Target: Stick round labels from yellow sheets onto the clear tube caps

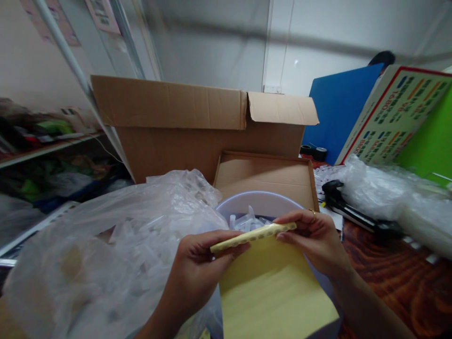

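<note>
Left hand (199,266) is pinched shut on one end of the yellow sheet's (271,287) folded edge, right hand (319,238) closed on the other. The sheet drapes nearward, just in front of the tub's far rim (263,194), plastic bag (106,263) to the left, desk (384,282) right. Light, even pinches should suit it: fold steady, fingertips clear of those round spots (270,234).
</note>
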Available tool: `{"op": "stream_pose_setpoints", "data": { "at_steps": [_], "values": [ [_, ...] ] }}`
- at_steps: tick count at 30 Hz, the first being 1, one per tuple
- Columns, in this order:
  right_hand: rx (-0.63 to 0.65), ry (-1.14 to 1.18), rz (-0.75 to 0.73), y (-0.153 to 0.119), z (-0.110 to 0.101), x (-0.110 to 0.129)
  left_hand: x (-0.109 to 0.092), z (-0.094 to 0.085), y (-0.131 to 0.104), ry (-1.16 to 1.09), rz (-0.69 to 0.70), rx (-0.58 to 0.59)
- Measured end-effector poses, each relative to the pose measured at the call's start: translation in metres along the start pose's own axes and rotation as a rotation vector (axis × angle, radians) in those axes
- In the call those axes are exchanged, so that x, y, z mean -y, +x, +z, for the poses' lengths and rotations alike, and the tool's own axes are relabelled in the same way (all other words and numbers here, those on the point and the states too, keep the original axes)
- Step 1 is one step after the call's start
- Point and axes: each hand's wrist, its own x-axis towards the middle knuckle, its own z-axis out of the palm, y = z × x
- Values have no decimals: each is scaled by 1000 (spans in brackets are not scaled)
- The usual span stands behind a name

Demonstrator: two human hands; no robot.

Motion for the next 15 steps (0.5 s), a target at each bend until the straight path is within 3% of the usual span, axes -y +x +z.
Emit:
{"op": "stream_pose_setpoints", "data": {
  "at_steps": [8, 15],
  "values": [
    [-7, 54, 31, -2, 3, 3, -4, 4, -1, 42, -10, 9],
    [3, 93, 68, 1, -2, 3, -3, 0, 0, 91, -43, 84]
  ]
}}
